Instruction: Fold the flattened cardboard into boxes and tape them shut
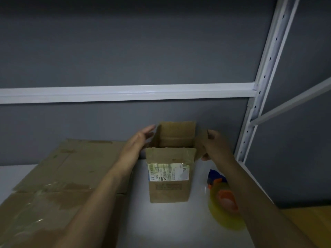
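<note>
— What lies around the box (169, 176)?
— It stands upright, top open, near the bench's (179, 221) back edge. Flattened cardboard (62, 176) covers the left end. A tape dispenser (220, 196) lies toward the right edge, half hidden by the right forearm.
— And the hands?
— Left hand (138, 140) is flat, fingers straight, beside the left flap; contact unclear. Right hand (217, 144) pinches the right flap. The label (168, 171) is too blurred to read.
</note>
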